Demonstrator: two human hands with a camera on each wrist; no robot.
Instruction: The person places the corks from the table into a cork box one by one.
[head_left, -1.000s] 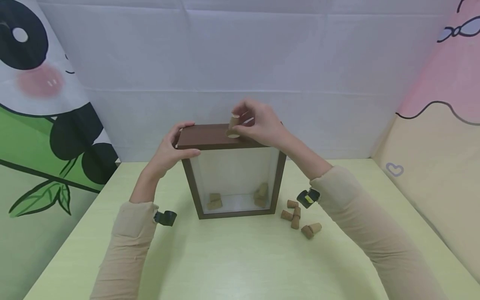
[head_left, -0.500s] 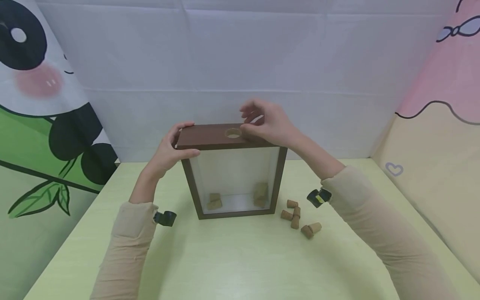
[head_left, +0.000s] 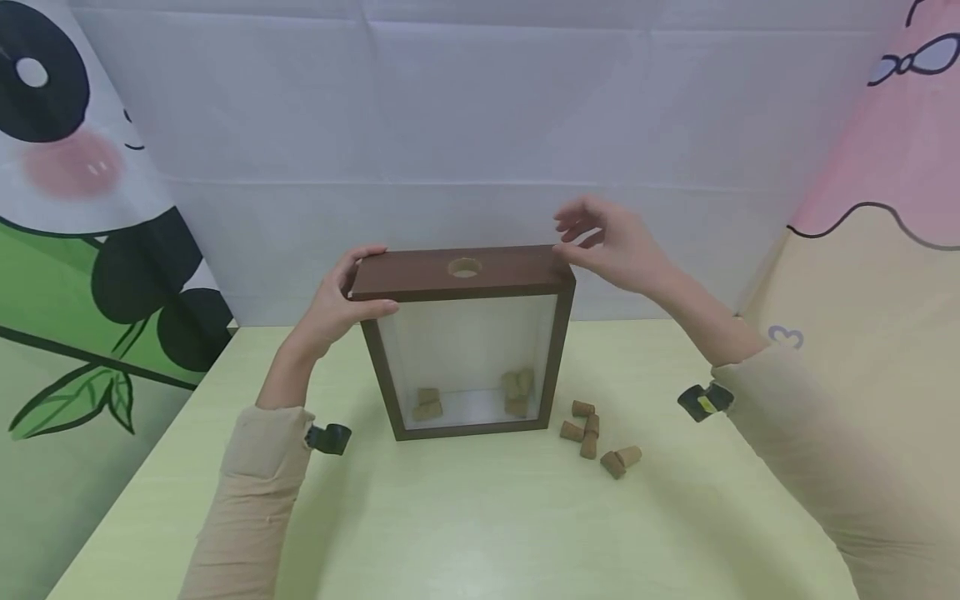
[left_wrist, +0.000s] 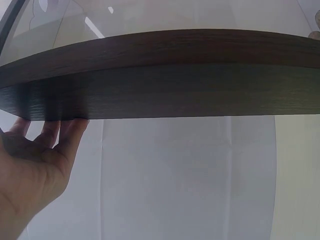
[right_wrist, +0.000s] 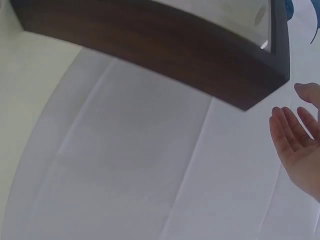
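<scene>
Holding the frame [head_left: 465, 342] steady at 12 o'clock, my left hand [head_left: 341, 304] grips its corner; right hand [head_left: 611, 242] hangs loose and empty. I'd grab corks [head_left: 596, 437] at 4 o'clock singly for the hole [head_left: 464, 267].

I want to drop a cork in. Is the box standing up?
Yes, upright: the box stands on its bottom edge, its hole facing up.

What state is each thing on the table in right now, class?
Brown wooden glass-fronted box frame: upright, top hole unplugged.
Corks inside frame: lying at bottom.
Loose corks on table: scattered beside frame.
Left hand: grips frame's top corner.
Right hand: empty, fingers relaxed.
</scene>
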